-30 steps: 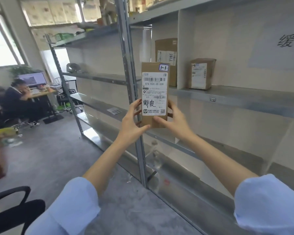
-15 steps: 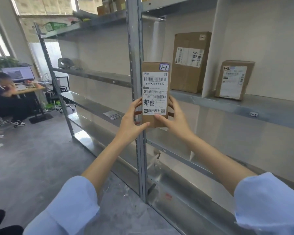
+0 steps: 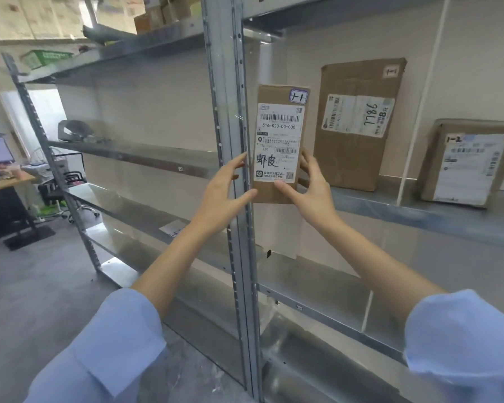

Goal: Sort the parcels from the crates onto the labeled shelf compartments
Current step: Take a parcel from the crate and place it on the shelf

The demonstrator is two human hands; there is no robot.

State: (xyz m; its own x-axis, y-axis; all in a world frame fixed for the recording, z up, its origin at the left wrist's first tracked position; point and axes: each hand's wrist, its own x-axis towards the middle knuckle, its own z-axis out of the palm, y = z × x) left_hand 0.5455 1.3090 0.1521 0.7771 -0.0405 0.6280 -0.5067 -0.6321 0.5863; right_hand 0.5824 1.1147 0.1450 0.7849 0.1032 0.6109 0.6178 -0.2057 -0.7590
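The brown 1-1 parcel (image 3: 280,141) had been carried from before the shelf upright (image 3: 230,112) to just right of it and was gripped upright at its lower sides by the left hand (image 3: 224,196) and right hand (image 3: 313,196), near a taller carton (image 3: 358,158) on the shelf (image 3: 419,212).

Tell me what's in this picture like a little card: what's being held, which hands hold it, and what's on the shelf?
Held: small brown parcel, upright, marked 1-1
Hands: left hand and right hand both grip its lower end
Where: held up in front of the metal shelf, right beside the upright post
On shelf: tall parcel marked 1-1; box marked 1-2, beyond the white divider
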